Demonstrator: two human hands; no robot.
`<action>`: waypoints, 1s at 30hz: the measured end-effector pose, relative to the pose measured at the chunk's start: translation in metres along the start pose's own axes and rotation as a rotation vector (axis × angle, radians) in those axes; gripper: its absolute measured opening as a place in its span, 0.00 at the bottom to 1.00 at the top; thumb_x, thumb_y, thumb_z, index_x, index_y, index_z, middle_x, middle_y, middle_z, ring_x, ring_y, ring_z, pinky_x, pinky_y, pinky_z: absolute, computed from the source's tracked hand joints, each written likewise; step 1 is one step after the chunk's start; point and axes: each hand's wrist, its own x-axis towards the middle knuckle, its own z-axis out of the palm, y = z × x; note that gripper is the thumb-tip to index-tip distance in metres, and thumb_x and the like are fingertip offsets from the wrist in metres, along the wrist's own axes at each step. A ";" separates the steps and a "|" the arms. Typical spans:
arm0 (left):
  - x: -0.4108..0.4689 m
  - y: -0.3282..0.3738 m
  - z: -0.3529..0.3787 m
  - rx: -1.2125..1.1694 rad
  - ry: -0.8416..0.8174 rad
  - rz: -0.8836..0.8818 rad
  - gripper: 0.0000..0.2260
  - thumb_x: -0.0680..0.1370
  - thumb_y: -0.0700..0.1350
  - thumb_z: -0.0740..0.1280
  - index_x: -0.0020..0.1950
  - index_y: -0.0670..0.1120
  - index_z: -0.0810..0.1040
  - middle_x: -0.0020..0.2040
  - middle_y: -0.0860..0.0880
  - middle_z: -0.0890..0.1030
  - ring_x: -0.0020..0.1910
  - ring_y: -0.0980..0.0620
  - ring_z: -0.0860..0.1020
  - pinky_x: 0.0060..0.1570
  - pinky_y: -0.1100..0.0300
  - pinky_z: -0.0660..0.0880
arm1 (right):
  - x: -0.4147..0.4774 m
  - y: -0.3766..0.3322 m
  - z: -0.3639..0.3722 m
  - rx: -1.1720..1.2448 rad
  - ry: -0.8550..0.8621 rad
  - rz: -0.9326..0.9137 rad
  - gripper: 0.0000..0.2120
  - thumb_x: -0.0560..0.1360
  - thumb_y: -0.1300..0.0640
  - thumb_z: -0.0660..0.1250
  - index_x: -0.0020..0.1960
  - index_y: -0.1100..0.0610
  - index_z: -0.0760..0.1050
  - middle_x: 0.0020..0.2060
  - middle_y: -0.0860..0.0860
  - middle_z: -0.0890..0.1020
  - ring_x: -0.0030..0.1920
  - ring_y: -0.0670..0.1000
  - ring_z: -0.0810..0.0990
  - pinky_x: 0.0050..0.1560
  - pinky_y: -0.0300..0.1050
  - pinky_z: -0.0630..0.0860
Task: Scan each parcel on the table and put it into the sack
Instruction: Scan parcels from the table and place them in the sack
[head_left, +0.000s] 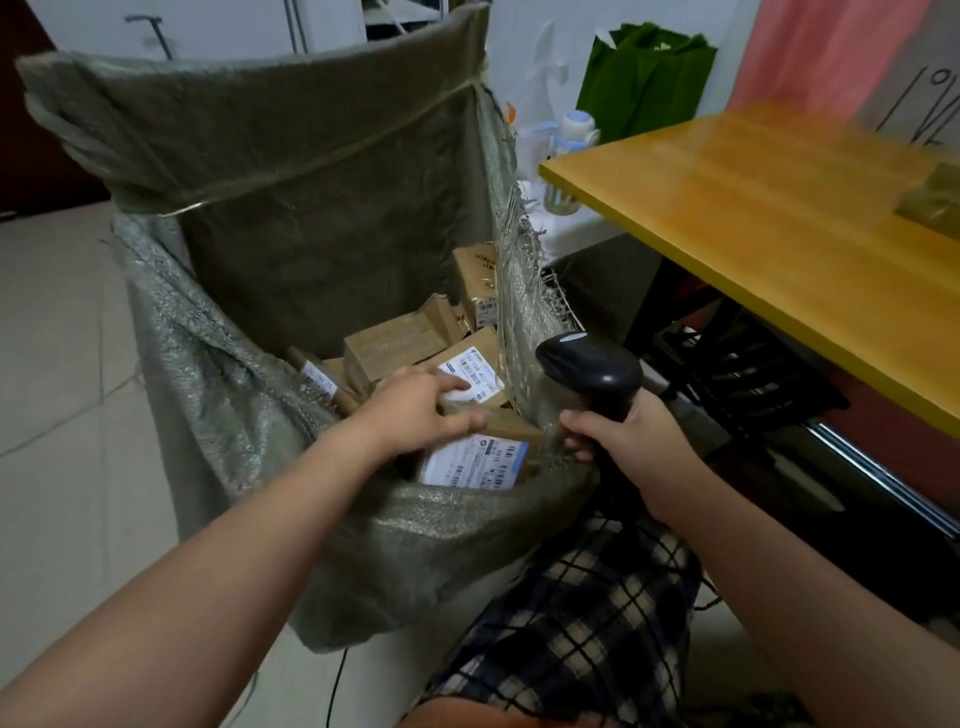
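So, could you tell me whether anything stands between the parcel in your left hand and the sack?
Nothing visible does. The left hand grips the parcel already inside the sack, on top of other parcels. The right hand holds the scanner by the sack's right edge, clear of it.

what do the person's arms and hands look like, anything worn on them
Both arms are bare as far as the frame shows: no sleeve on the left arm or the right arm. The left hand and right hand wear no gloves, and no watch, bracelet or ring shows. Dark and cream checked cloth covers the lap.
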 end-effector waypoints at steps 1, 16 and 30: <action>0.002 0.006 -0.002 -0.023 0.067 0.019 0.26 0.74 0.63 0.65 0.68 0.52 0.74 0.67 0.46 0.74 0.68 0.44 0.68 0.66 0.52 0.65 | 0.000 0.001 -0.003 -0.003 0.020 0.000 0.08 0.74 0.67 0.70 0.52 0.64 0.76 0.34 0.54 0.80 0.34 0.49 0.78 0.34 0.39 0.76; 0.107 0.228 -0.034 -0.064 0.195 0.546 0.20 0.78 0.58 0.63 0.65 0.50 0.76 0.60 0.47 0.77 0.61 0.46 0.73 0.62 0.48 0.70 | -0.014 -0.067 -0.171 0.076 0.516 -0.107 0.03 0.77 0.62 0.68 0.48 0.55 0.75 0.38 0.56 0.80 0.34 0.52 0.78 0.33 0.40 0.77; 0.289 0.481 -0.014 -0.154 0.185 0.599 0.25 0.78 0.56 0.65 0.72 0.46 0.68 0.69 0.41 0.67 0.68 0.40 0.66 0.68 0.51 0.63 | 0.064 -0.109 -0.406 0.052 0.897 -0.072 0.10 0.70 0.49 0.72 0.38 0.55 0.76 0.33 0.52 0.76 0.36 0.52 0.75 0.40 0.48 0.69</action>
